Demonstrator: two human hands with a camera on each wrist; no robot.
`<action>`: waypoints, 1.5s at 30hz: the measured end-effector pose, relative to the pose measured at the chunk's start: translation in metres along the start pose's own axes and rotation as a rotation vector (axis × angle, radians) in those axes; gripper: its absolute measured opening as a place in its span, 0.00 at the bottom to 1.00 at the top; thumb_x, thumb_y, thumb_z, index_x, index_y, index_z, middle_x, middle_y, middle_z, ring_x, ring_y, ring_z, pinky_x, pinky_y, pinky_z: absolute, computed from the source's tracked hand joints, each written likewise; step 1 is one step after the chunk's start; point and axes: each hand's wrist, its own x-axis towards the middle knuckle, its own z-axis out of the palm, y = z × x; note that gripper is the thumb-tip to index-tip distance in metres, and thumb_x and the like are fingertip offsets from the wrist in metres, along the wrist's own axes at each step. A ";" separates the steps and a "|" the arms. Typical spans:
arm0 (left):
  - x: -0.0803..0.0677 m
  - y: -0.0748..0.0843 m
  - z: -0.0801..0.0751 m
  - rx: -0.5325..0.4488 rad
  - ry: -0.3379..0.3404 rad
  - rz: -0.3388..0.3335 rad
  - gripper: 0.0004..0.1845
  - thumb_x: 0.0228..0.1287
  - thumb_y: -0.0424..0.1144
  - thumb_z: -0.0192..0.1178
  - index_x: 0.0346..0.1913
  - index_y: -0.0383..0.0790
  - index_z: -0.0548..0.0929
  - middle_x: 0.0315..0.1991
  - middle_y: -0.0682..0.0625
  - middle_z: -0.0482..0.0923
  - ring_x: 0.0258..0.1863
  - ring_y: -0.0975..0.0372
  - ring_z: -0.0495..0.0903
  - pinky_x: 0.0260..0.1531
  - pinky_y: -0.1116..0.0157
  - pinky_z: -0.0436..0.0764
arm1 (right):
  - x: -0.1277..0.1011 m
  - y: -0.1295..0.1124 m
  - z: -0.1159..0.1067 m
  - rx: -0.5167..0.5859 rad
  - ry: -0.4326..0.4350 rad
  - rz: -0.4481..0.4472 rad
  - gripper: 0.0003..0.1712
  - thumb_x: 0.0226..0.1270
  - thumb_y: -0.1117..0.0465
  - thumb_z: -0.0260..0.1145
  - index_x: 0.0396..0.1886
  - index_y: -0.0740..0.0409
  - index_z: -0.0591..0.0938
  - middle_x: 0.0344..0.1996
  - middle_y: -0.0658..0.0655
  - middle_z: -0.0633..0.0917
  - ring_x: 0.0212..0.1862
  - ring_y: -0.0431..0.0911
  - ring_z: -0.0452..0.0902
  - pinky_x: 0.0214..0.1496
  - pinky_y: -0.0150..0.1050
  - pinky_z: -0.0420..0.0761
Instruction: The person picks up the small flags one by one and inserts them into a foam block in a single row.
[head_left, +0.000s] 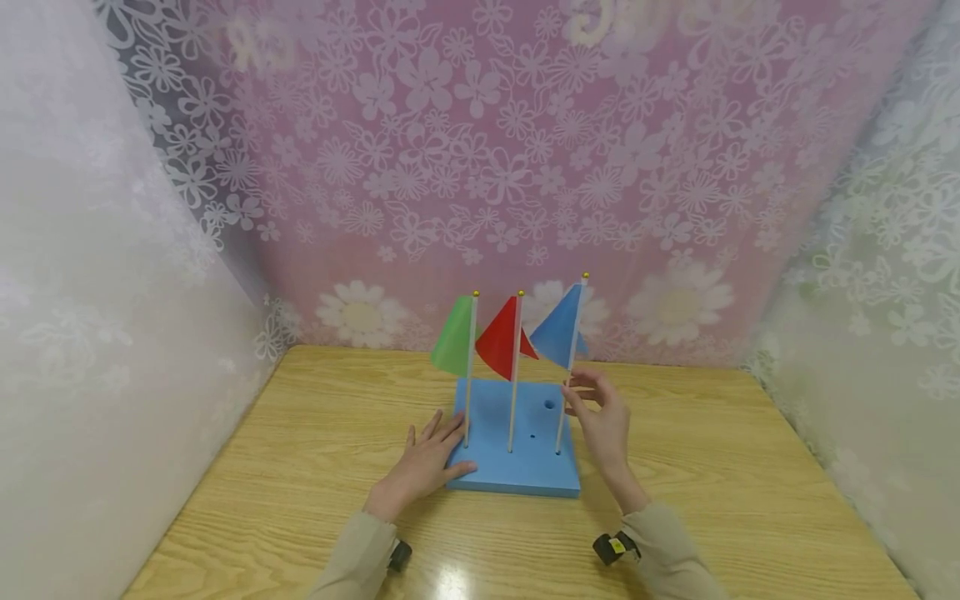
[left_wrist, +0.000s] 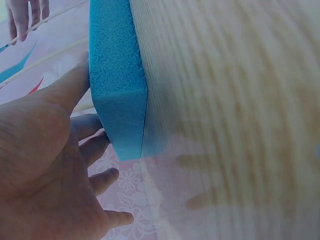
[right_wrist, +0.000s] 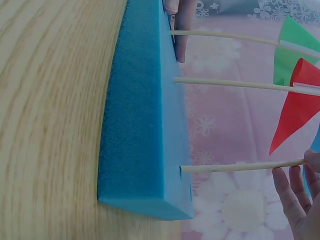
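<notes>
Fingertips (right_wrist: 289,196) at flag stick (right_wrist: 240,167)

Wooden table (head_left: 315,467) is filling the lower half of the head view, light grain, glare spot near the bottom centre. Blue foam block (head_left: 525,471) is sitting flat on it, centre of frame, slightly toward the back. Left hand (head_left: 423,467) is lying flat on the table, left of centre, fingers reaching onto the block's left edge. In both wrist views the block (right_wrist: 140,125) is resting flush on the wood, no gap showing.
</notes>
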 end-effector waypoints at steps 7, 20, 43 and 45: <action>-0.001 0.002 -0.003 -0.004 -0.003 -0.003 0.39 0.73 0.54 0.60 0.78 0.38 0.63 0.79 0.43 0.56 0.79 0.40 0.46 0.67 0.26 0.47 | -0.004 0.001 0.001 0.008 0.015 -0.035 0.14 0.61 0.79 0.70 0.47 0.75 0.83 0.38 0.73 0.85 0.35 0.64 0.84 0.32 0.50 0.87; -0.002 0.002 -0.001 -0.005 0.000 0.002 0.38 0.73 0.54 0.60 0.78 0.39 0.64 0.79 0.44 0.56 0.80 0.41 0.46 0.67 0.26 0.47 | -0.014 0.012 0.000 0.032 -0.016 0.004 0.15 0.61 0.79 0.70 0.48 0.77 0.82 0.38 0.73 0.85 0.35 0.63 0.84 0.33 0.49 0.87; -0.004 -0.002 -0.001 -0.005 -0.005 0.003 0.39 0.73 0.55 0.59 0.78 0.38 0.63 0.80 0.43 0.55 0.80 0.41 0.46 0.67 0.26 0.46 | -0.014 0.031 -0.001 0.007 -0.041 0.006 0.17 0.59 0.79 0.72 0.49 0.74 0.83 0.39 0.73 0.86 0.37 0.65 0.85 0.35 0.53 0.86; -0.004 -0.003 -0.001 -0.010 -0.001 0.007 0.39 0.73 0.55 0.59 0.78 0.38 0.63 0.80 0.44 0.55 0.80 0.41 0.46 0.67 0.26 0.46 | -0.013 0.040 -0.003 -0.005 -0.037 0.019 0.16 0.62 0.76 0.72 0.50 0.71 0.84 0.41 0.71 0.86 0.38 0.65 0.85 0.35 0.50 0.87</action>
